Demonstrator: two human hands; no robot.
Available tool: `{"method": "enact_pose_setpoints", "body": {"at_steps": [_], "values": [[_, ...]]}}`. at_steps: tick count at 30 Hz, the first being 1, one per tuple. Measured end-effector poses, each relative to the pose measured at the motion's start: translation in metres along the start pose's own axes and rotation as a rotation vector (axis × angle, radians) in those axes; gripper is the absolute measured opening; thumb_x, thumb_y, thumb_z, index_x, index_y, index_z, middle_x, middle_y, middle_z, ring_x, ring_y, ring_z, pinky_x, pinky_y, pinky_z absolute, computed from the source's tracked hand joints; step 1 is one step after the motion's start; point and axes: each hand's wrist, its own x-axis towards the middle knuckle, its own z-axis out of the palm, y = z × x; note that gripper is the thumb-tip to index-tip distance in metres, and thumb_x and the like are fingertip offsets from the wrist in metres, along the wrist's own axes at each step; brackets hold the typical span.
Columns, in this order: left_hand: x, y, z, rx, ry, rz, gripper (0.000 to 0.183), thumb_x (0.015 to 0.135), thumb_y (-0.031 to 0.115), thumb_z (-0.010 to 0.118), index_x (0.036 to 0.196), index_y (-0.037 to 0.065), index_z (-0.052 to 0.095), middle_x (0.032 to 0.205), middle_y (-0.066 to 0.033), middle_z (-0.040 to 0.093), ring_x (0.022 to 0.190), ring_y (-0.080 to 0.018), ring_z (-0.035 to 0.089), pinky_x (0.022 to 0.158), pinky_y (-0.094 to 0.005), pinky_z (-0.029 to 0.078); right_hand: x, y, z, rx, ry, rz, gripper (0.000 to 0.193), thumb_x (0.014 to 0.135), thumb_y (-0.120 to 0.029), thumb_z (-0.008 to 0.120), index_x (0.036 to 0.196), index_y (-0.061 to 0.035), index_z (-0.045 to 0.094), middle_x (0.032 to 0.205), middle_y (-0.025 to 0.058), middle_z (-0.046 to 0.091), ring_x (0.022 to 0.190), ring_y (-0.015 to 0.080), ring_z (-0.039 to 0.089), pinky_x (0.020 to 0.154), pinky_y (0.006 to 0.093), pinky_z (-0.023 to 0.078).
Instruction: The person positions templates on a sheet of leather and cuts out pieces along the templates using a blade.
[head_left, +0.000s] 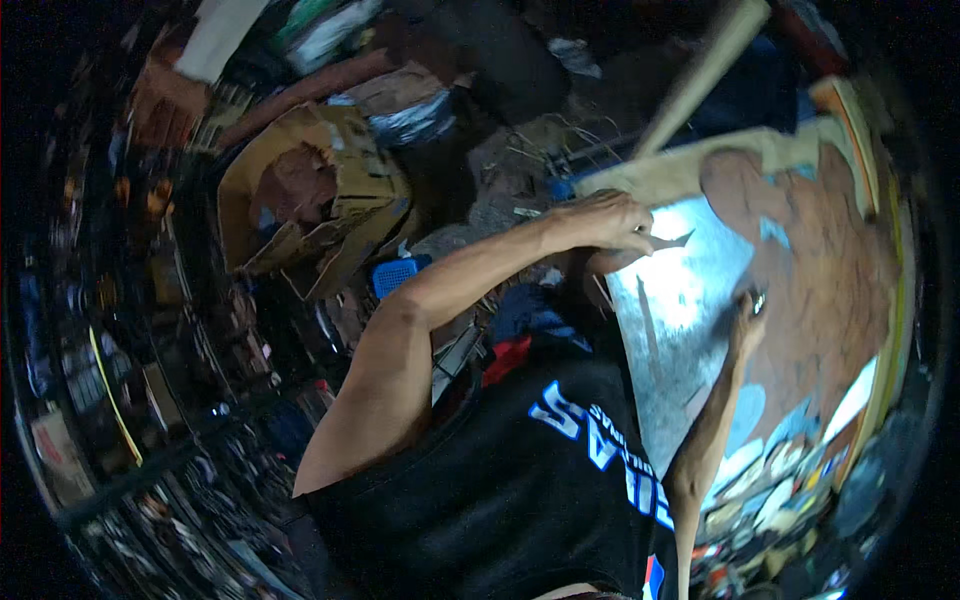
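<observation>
My left hand (600, 220) reaches across my body, fingers closed on a small dark pointed piece of metal (672, 240) at the top edge of a shiny grey metal sheet (670, 350). My right hand (747, 325) rests on the sheet's right side, gripping a small tool with a glinting tip (759, 300); what kind of tool it is cannot be made out. The sheet lies on a rusty brown surface (830, 270). My black sleeveless shirt (520, 480) fills the lower middle of the view.
A torn cardboard box (310, 190) sits at the left, a blue plastic grid piece (400, 272) below it. A pale wooden pole (700, 70) slants above the sheet. Dark clutter and scrap surround the spot, with coloured scraps (780, 470) at the lower right.
</observation>
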Motion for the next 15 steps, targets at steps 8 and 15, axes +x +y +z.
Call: {"method": "enact_pose_setpoints", "body": {"at_steps": [8,15], "values": [[-0.157,-0.015,-0.094,-0.225,0.574,-0.294,0.032,0.092,0.034,0.064,0.104,0.005,0.067,0.100,-0.0137,0.070,0.092,-0.0284,0.069,0.079,-0.0373,0.052,0.022,0.037,-0.027,-0.156,-0.013,-0.092,0.043,0.094,-0.034,0.060,0.122,-0.0013,0.057,0.108,0.0221,0.065,0.094,0.0391,0.062,0.083,0.0444,0.049],[-0.220,-0.055,-0.088,-0.020,0.786,-0.340,0.028,0.096,0.030,0.057,0.113,0.008,0.062,0.099,-0.0166,0.068,0.089,-0.0354,0.067,0.076,-0.0417,0.053,0.022,0.020,-0.026,-0.157,-0.030,-0.106,0.050,0.093,-0.041,0.061,0.123,0.0001,0.057,0.095,0.0140,0.069,0.083,0.0237,0.064,0.075,0.0403,0.052]]}}
